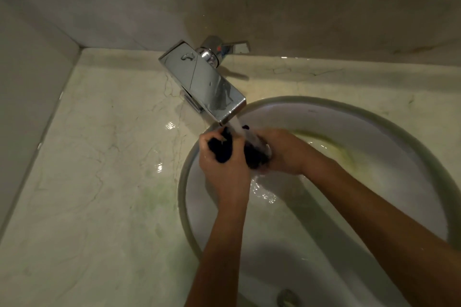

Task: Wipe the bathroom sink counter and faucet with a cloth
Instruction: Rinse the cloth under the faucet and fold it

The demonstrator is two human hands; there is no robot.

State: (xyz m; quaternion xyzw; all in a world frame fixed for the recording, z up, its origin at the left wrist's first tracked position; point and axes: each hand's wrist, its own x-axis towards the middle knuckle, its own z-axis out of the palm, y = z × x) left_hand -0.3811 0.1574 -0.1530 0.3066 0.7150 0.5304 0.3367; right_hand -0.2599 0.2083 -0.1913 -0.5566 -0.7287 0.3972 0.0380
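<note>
Chrome gleams on the flat, rectangular faucet (202,82), whose spout reaches out over the back-left rim of the white oval sink (389,137), with its lever handle (230,47) turned toward the wall behind it. Water (238,125) runs from the spout's end straight down onto a dark cloth (225,151), which is bunched up and held over the basin just below the spout. Both hands grip it: the left hand (224,169) has its fingers curled tight round one end of the wad, and the right hand (283,152) closes round the other end, the two hands pressed close together with the wet fabric between them. Bare forearms reach in from the lower right. Splashed water glints in the basin beneath the hands, a yellow-green stain streaks the bowl's far inner wall, and a metal drain (287,298) shows at the bottom edge. The pale marble counter (99,157) around the sink carries thin dark veins, faint green blotches and a few shiny wet patches near the faucet's base.
</note>
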